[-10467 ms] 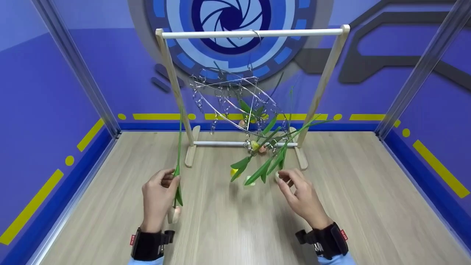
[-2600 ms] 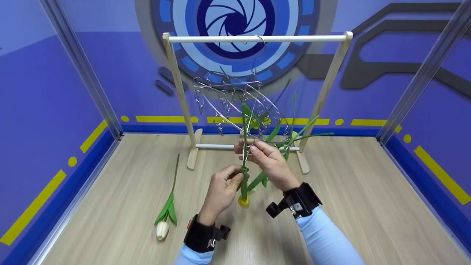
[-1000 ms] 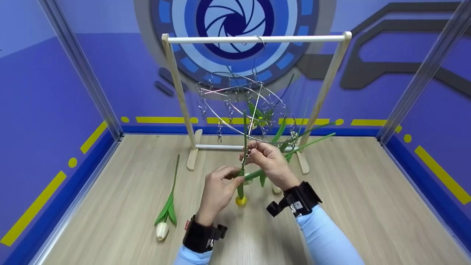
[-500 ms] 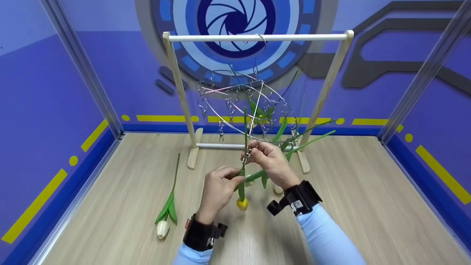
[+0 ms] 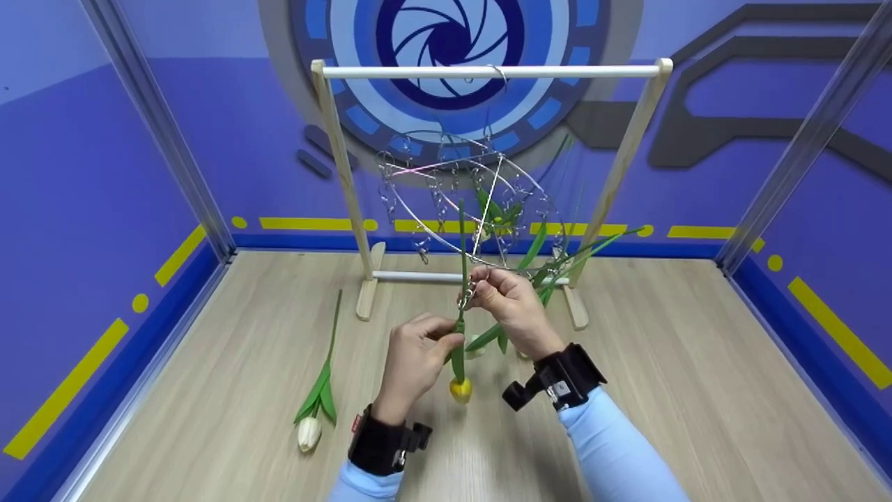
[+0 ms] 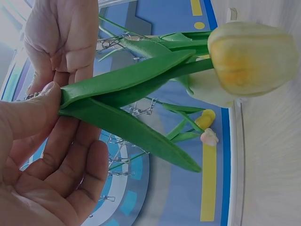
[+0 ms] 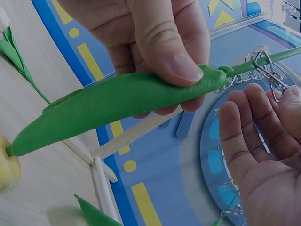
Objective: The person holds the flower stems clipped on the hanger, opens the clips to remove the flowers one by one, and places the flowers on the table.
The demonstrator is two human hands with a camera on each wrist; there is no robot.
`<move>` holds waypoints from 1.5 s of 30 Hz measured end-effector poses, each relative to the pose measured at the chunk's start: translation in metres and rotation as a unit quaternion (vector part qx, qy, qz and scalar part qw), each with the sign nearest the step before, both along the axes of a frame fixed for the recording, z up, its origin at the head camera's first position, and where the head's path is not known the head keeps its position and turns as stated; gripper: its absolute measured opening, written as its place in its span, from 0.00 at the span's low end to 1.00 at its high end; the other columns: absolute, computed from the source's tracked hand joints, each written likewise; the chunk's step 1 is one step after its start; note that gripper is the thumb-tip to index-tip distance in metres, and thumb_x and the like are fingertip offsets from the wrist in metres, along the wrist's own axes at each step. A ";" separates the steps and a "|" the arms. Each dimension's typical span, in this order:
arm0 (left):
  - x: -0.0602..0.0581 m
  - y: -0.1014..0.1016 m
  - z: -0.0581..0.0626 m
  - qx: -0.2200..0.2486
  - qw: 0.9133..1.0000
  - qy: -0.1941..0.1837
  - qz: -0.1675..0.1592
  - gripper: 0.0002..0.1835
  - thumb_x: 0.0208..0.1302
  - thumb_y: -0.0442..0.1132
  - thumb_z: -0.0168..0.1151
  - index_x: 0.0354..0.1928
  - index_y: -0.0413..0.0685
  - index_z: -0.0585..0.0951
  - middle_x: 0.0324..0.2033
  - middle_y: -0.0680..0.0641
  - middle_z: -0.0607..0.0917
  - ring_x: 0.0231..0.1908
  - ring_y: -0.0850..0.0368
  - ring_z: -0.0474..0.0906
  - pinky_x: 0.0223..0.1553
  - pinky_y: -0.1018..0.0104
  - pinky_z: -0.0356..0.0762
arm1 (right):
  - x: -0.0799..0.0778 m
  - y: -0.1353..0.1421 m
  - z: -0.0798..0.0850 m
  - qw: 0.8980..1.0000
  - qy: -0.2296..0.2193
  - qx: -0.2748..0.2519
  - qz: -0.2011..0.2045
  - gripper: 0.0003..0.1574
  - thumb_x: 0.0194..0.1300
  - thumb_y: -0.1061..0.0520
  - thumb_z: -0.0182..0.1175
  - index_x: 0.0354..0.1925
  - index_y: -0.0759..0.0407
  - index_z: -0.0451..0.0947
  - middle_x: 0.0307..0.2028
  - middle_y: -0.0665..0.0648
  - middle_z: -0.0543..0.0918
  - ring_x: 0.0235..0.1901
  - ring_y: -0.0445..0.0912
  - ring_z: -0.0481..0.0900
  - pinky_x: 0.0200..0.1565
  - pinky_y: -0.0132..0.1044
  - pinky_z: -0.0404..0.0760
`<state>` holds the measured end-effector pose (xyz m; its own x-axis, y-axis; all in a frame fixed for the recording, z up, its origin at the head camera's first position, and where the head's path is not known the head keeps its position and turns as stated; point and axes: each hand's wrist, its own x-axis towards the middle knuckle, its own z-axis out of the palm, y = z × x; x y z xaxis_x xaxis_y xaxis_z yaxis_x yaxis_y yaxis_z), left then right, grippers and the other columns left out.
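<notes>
One yellow tulip in left hand, clip in right hand.

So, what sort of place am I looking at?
Probably a small booth for filming or demonstrating handwork, rather than a home. Patterned blue walls with metal corner posts stand around three sides of the table, and black bands with attachments sit on both wrists.

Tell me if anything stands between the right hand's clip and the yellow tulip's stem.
Nothing visible does: the right hand holds the clip at the stem, and the two overlap in the right wrist view. The left hand pinches nearer the flower.
</notes>
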<state>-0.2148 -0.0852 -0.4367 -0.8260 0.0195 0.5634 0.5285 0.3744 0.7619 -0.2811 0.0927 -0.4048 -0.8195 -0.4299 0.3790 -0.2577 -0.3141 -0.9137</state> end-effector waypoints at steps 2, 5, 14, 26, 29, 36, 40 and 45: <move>0.000 0.000 0.001 -0.001 1.000 0.000 -0.001 0.06 0.60 0.36 0.75 0.37 0.42 0.91 0.32 0.50 0.89 0.32 0.56 0.85 0.38 0.65 0.83 | 0.000 0.000 0.001 1.000 -0.001 0.002 -0.004 0.06 0.78 0.58 0.56 0.46 0.60 0.77 0.37 0.52 0.85 0.39 0.43 0.86 0.48 0.37 0.84; 0.001 0.000 0.002 0.001 1.000 -0.001 -0.004 0.05 0.60 0.35 0.75 0.37 0.41 0.90 0.32 0.49 0.89 0.32 0.56 0.85 0.38 0.64 0.83 | 0.001 0.000 0.002 1.000 -0.001 0.004 -0.009 0.06 0.77 0.58 0.56 0.46 0.61 0.77 0.37 0.53 0.84 0.38 0.43 0.85 0.47 0.37 0.84; 0.001 -0.001 0.001 -0.003 1.000 0.000 -0.012 0.04 0.60 0.34 0.75 0.37 0.42 0.90 0.31 0.50 0.88 0.31 0.56 0.84 0.37 0.66 0.81 | 0.000 0.000 0.003 1.000 0.003 0.014 -0.020 0.11 0.74 0.54 0.60 0.45 0.63 0.78 0.35 0.52 0.83 0.36 0.43 0.85 0.46 0.37 0.85; 0.003 -0.001 0.003 -0.009 1.000 -0.009 -0.013 0.04 0.60 0.34 0.75 0.37 0.42 0.90 0.31 0.50 0.88 0.31 0.57 0.83 0.38 0.66 0.81 | -0.003 0.001 0.002 1.000 0.008 0.009 -0.029 0.16 0.70 0.50 0.63 0.42 0.62 0.79 0.33 0.51 0.84 0.34 0.42 0.85 0.44 0.36 0.85; 0.002 -0.001 0.003 -0.010 1.000 -0.010 -0.012 0.04 0.60 0.34 0.75 0.37 0.42 0.90 0.31 0.50 0.88 0.31 0.57 0.84 0.38 0.66 0.81 | -0.003 0.002 0.002 0.999 0.013 0.010 -0.031 0.18 0.68 0.48 0.64 0.42 0.62 0.79 0.33 0.52 0.84 0.34 0.42 0.85 0.44 0.36 0.85; 0.003 -0.001 0.004 -0.011 1.000 -0.017 -0.012 0.04 0.61 0.34 0.74 0.37 0.42 0.90 0.31 0.50 0.88 0.32 0.56 0.84 0.39 0.63 0.82 | -0.002 0.002 0.004 0.999 0.009 0.015 -0.038 0.17 0.67 0.48 0.64 0.42 0.62 0.80 0.33 0.53 0.85 0.34 0.43 0.85 0.44 0.37 0.85; 0.003 -0.002 0.004 -0.014 1.000 -0.017 -0.013 0.04 0.62 0.34 0.74 0.37 0.42 0.90 0.31 0.50 0.87 0.32 0.57 0.84 0.38 0.62 0.83 | -0.003 0.003 0.004 0.999 0.012 0.017 -0.038 0.18 0.67 0.47 0.64 0.41 0.62 0.80 0.33 0.52 0.85 0.34 0.43 0.85 0.44 0.37 0.85; 0.003 -0.003 0.004 -0.018 1.000 -0.006 -0.012 0.03 0.61 0.32 0.74 0.37 0.42 0.90 0.31 0.50 0.87 0.31 0.59 0.83 0.37 0.64 0.82 | -0.003 0.004 0.004 0.999 0.008 0.013 -0.041 0.19 0.68 0.49 0.65 0.41 0.66 0.80 0.33 0.53 0.85 0.33 0.43 0.85 0.43 0.36 0.85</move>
<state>-0.2117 -0.0886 -0.4328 -0.8321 0.0601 0.5513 0.5282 0.3891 0.7548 -0.2844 0.0963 -0.4008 -0.8459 -0.3716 0.3826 -0.2968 -0.2680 -0.9166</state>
